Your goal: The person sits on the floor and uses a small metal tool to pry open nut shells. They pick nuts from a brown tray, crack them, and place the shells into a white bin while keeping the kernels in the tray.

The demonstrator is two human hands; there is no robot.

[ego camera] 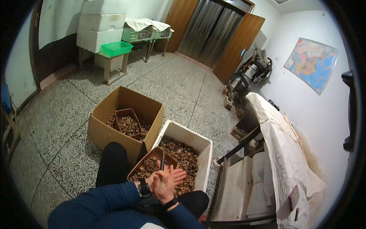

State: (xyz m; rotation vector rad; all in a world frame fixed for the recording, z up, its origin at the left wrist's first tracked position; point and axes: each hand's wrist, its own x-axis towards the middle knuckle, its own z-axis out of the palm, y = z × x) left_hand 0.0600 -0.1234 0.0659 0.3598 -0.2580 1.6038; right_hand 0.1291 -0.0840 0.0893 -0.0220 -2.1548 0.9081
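Observation:
My left hand [178, 175] lies palm up with its fingers stretched to the right, partly beneath my right hand. Across it, my right hand [165, 189] grips a slim tool with a dark handle [163, 161] and a thin metal shaft; its kind cannot be told. Whether anything small lies between the palms is hidden. Just beyond the hands, a brown plastic tub [139, 166] of nuts and shell pieces rests tilted in a white foam box [210, 156]. Broken brown nut shells [186, 160] fill much of that box.
Left of the foam box stands a cardboard box [100, 133] holding nuts and a smaller brown tub [133, 112] of fragments. My knees flank the hands. A cloth-covered table [274, 137] with a phone [294, 197] stands right. Farther off are a green basket [117, 49] and machinery [254, 68].

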